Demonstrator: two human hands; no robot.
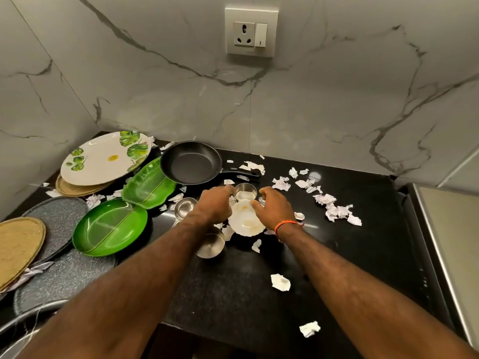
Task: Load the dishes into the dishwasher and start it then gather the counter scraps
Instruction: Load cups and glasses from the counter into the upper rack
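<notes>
Countertop (337, 242) of black stone, strewn with paper scraps (334, 206). Beyond both hands sits a black frying pan (191, 163). Left hand (216, 203) and right hand (274, 206), fingers curled, grasp a steel cup (245, 194) between them, above a white bowl (246, 221).

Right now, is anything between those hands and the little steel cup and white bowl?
Nothing visible. The left hand and right hand already flank the steel cup, fingers at its rim, directly over the white bowl. Paper scraps lie off to the side, not between.
</notes>
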